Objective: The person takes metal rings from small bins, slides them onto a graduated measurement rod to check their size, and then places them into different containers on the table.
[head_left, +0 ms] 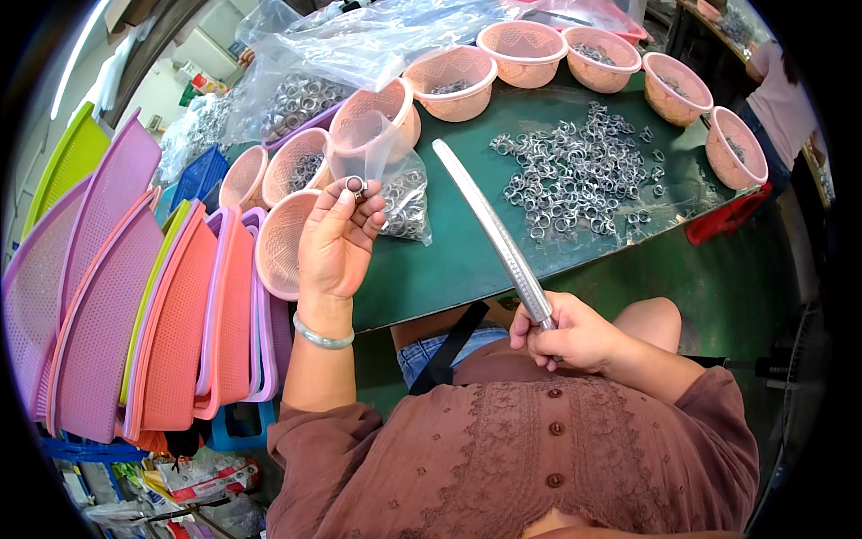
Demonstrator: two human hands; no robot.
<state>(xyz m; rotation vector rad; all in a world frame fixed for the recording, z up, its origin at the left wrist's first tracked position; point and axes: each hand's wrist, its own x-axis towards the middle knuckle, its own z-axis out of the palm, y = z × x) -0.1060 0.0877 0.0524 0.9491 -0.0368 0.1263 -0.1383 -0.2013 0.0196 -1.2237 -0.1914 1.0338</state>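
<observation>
Left hand (338, 238): raised above the near edge of the green bench (467, 260), fingertips pinching one small metal ring (356, 188); a pale bangle (321, 338) sits on the wrist. Right hand (567, 334): lower, close to the person's body just off the bench's near edge, fingers wrapped tight around the thick end of a long tapered metal rod (492, 231), which slants up and to the left over the bench, its thin tip near a clear plastic bag (406, 202) of rings. Loose rings (575, 175): a wide scatter on the bench surface, right of the rod. Pink baskets (530, 52): a row along the bench's far edge and down its right end, several holding a few rings; more pink baskets (287, 242) clustered at the bench's left end, just behind the left hand. Large clear plastic sheeting (359, 45): heaped at the bench's far left corner, over more rings. Flat mesh trays (135, 305): pink, orange, purple and green, stood on edge in a stack left of the bench. Another person (781, 99): in a pink top, beyond the bench's right end.
</observation>
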